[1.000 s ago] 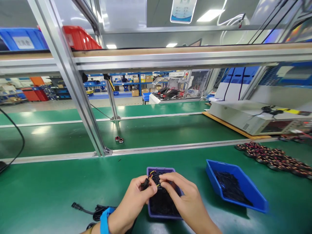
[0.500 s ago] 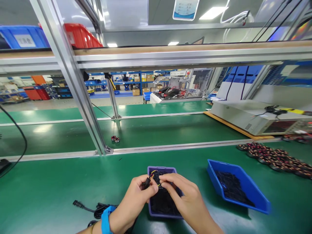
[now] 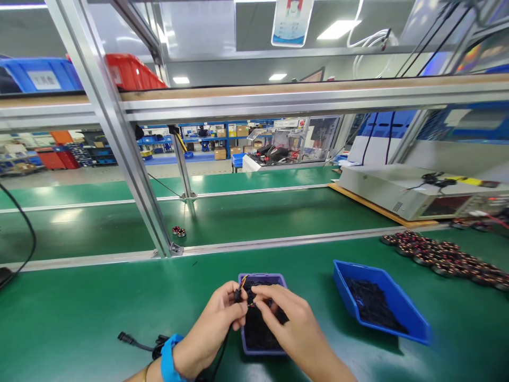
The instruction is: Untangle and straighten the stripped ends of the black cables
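My left hand (image 3: 225,313) is closed on a black cable (image 3: 223,347), whose end fans out into thin coloured wires (image 3: 243,282), yellow and red among them. My right hand (image 3: 288,321) pinches at a wire end close to the left fingertips; a small dark piece shows there, too small to name. Both hands are over a purple bin (image 3: 262,352) full of small black pieces (image 3: 260,331). More of the black cable, with a plug (image 3: 126,338) at its end, lies on the bench by my left wrist.
To the right stands a blue bin (image 3: 411,331) holding black pieces. Beyond it lie rows of copper-wound motor parts (image 3: 445,254). A grey instrument (image 3: 397,185) sits at the back right. A metal post (image 3: 131,159) rises at left; two motor parts (image 3: 178,231) lie behind the rail.
My hands have shifted slightly left relative to the purple bin, and the left has turned so the cable hangs below it. The whole view has shifted a little.
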Demonstrator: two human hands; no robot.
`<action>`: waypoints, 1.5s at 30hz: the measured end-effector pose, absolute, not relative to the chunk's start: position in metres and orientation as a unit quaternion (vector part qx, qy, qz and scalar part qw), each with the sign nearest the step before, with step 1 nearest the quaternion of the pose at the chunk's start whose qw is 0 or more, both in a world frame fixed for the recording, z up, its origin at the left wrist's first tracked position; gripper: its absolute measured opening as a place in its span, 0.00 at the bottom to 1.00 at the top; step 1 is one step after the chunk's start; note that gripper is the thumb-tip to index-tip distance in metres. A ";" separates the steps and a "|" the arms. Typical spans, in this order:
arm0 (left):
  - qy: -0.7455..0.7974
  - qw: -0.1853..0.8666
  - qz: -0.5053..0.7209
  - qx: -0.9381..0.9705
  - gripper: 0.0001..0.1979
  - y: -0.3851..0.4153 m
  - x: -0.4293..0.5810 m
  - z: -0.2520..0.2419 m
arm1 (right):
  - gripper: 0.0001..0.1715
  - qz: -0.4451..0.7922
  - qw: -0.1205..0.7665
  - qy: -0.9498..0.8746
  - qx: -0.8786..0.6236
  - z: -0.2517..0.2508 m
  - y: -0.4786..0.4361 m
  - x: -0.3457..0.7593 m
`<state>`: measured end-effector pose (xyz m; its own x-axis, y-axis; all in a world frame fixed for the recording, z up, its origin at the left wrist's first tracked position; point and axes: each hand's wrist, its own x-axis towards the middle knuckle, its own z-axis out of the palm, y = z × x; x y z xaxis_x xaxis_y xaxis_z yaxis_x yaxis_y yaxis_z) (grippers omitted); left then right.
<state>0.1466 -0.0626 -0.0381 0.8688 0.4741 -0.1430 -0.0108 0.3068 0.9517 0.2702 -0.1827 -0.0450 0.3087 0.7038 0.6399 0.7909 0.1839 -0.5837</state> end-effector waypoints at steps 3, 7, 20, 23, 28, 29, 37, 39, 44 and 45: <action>0.199 0.778 0.162 0.573 0.09 -0.062 0.148 -0.039 | 0.12 -0.001 0.505 -0.569 -0.649 -0.048 -0.184 0.272; 0.199 0.779 0.167 0.571 0.11 -0.062 0.148 -0.039 | 0.12 0.050 0.493 -0.588 -0.639 -0.040 -0.189 0.277; 0.160 0.789 0.182 0.565 0.16 -0.062 0.146 -0.043 | 0.25 0.199 0.564 -0.498 -0.627 -0.039 -0.185 0.276; 0.155 0.791 0.169 0.567 0.16 -0.060 0.145 -0.046 | 0.17 0.200 0.566 -0.489 -0.633 -0.038 -0.183 0.274; 0.127 0.792 0.145 0.580 0.14 -0.058 0.142 -0.045 | 0.08 0.205 0.526 -0.531 -0.632 -0.023 -0.190 0.273; 0.127 0.790 0.150 0.581 0.14 -0.059 0.141 -0.043 | 0.05 0.225 0.515 -0.547 -0.620 -0.019 -0.193 0.276; 0.192 0.824 0.157 0.510 0.18 -0.067 0.145 -0.038 | 0.13 0.309 0.440 -0.521 -0.662 -0.026 -0.197 0.286; 0.185 0.826 0.166 0.505 0.18 -0.067 0.146 -0.040 | 0.11 0.376 0.398 -0.525 -0.652 -0.027 -0.200 0.281; 0.203 0.822 0.187 0.499 0.21 -0.066 0.148 -0.043 | 0.11 0.312 0.364 -0.583 -0.656 -0.022 -0.201 0.276; 0.205 0.823 0.186 0.496 0.21 -0.066 0.148 -0.043 | 0.10 0.244 0.362 -0.582 -0.686 -0.023 -0.198 0.275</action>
<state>0.1480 -0.0660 -0.0428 0.8467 0.5096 -0.1529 -0.1027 0.4386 0.8928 0.2753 -0.1976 -0.0231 0.2034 0.9753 0.0862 0.6217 -0.0606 -0.7809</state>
